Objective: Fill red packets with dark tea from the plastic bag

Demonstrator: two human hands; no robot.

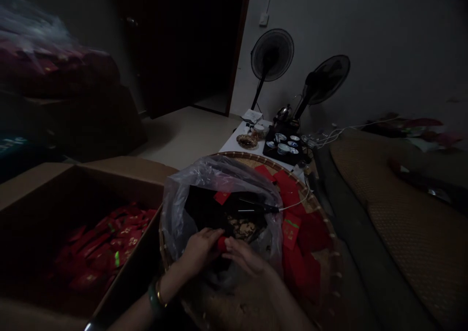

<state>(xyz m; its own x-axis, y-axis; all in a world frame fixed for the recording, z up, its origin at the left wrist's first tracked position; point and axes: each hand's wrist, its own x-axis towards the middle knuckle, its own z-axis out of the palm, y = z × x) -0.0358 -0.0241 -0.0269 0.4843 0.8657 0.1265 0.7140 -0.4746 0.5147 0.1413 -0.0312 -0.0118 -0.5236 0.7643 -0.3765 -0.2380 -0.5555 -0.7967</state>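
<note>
**Inspector:** State of the hands?

**Clerk:** The left hand (pixel 200 251) and right hand (pixel 245 258) are both closed, pinching one small red paper packet (pixel 221 243) between them. It is held over an open clear plastic bag (pixel 183 209).

**Inspector:** Handling, and point of hold?

**Clerk:** Judged by eye, the packet is light, soft and easily bent. It is best taken by the exposed ends, between the fingertips, with only a gentle pinch.

**Inspector:** Count the rest, nearest first.

**Clerk:** One bag, resting in one round woven bamboo tray (pixel 263 163). One black corded tool (pixel 256 206) lies across the bag's mouth. At least six loose red envelopes (pixel 291 231) lie in the tray, though the dim light may hide more. Beside the tray, one cardboard box (pixel 120 169) holds a heap of red envelopes (pixel 98 253), too many to count.

**Inspector:** Farther off?

**Clerk:** One white desk (pixel 234 146) carrying one black tea tray (pixel 282 148) with about six cups (pixel 283 148) and one kettle (pixel 283 112). Behind it stand two electric fans (pixel 272 55), with one dark door (pixel 175 48) to the left.
</note>
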